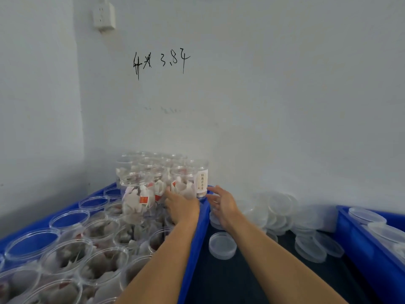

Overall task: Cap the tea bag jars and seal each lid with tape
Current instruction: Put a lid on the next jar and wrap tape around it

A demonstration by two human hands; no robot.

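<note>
Reaching forward with both bare arms, you hide a good part of what you are working on: your left hand (182, 206) lies against the front of the stacked clear plastic jars of tea bags (157, 183) at the far end of the big blue plastic crate (202, 218), and its fingertips are lost behind the jar walls, so whether it grasps a jar or only touches one cannot be told. Your right hand (221, 204) hangs just outside the crate's rim, fingers spread and relaxed, holding nothing, its tips close to the white-labelled clear jar (200, 178) at the stack's right corner. That label carries printed characters; the other labels are turned away. Inside the jars you can make out pale paper tea bags with small red tags, blurred by the plastic. Nearer you, the crate is packed with open-topped clear jars (65, 255), most holding tea bags, a few along the left edge showing only blue floor through them; the nearest ones are cut off by the bottom edge. On the dark tabletop (241, 281) to the right a single translucent round lid (222, 245) lies alone, with a loose heap of translucent lids (278, 213) behind it against the white wall (263, 106). A second blue crate (368, 249), cropped at the right edge, holds more lids.
</note>
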